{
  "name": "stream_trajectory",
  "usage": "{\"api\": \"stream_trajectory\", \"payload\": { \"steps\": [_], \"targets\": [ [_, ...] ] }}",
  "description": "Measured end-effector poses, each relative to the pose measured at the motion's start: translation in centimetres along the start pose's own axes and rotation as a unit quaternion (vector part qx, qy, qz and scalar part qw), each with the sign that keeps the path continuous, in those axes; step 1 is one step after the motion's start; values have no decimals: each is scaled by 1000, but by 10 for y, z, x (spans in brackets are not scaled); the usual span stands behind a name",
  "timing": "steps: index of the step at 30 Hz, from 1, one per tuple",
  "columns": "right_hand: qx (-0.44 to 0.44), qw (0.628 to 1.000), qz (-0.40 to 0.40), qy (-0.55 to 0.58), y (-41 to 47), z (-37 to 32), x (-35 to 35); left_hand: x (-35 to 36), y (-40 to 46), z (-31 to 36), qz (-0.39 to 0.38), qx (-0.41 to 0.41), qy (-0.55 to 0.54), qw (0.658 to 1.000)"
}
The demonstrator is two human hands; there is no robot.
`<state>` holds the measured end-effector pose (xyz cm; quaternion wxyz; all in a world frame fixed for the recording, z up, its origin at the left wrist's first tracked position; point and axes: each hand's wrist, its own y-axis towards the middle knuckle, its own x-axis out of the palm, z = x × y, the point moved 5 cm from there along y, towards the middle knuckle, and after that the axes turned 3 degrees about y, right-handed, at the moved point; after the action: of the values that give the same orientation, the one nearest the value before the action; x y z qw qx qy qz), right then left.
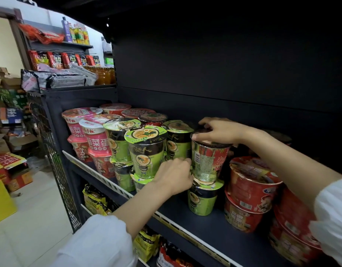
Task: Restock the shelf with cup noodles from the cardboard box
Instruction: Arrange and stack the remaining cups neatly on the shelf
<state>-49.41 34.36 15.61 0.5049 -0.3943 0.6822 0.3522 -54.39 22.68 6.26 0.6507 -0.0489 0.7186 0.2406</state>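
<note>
Cup noodles in a shiny red-and-silver tapered cup stand stacked on a green-lidded cup on the dark metal shelf. From the head view, the right hand curls its fingers over the cup's lid, while the left hand pinches its lower side, beside the green cups.

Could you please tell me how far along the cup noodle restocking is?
Done: pink cups and green cups stand stacked two high. In hand: right hand and left hand set a red-and-silver cup on a lone green cup. Left: bare dark shelf in front; the box isn't visible.
</note>
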Motion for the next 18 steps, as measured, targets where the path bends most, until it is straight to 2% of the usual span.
{"api": "stream_trajectory", "payload": {
  "steps": [8, 12, 15, 18],
  "targets": [
    [-12, 999, -30, 26, -15, 1, 10, 22, -3, 7, -74, -25, -41, 996],
    [7, 999, -15, 36, -24, -1, 10, 23, -1, 13, -62, -48, -46, 996],
    [20, 999, 4, 28, -38, -7, 7, 17, -7, 17, -64, -20, -36, 997],
    [37, 999, -2, 31, -55, -13, 7, 11, -21, 16, -99, 18, -51, 994]
  ]
}}
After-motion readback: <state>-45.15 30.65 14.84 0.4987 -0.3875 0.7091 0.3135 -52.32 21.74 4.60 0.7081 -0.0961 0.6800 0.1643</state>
